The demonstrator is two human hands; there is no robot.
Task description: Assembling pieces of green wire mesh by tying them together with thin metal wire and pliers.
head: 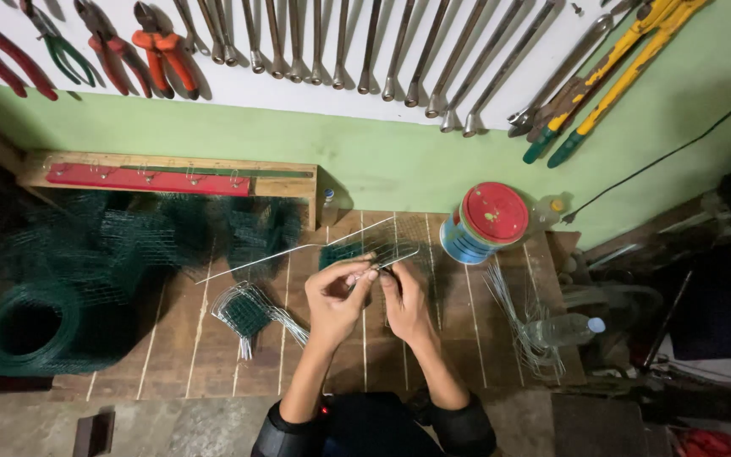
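1. At the far left of the wooden bench (171, 355) lies a roll of green wire mesh (31, 326), with loose green mesh heaped behind it.
2. Left of your hands rests a small mesh piece with bent wire ends (247, 313).
3. Your left hand (338, 298) is pinched shut, thumb and fingers closed on the straight steel wire (298, 249).
4. The wire's long axis runs low-left to high-right: one end points toward the mesh heap, the other toward the wall. It sits above the bench centre, held clear of the boards.
5. Your right hand (405, 300) is closed on the same wire, just beside the left, where a green mesh patch (344, 252) meets it.
6. Further right stands a red-lidded tin (486, 222); loose cut wires (522, 326) and a clear plastic bottle (562, 329) lie near the edge.
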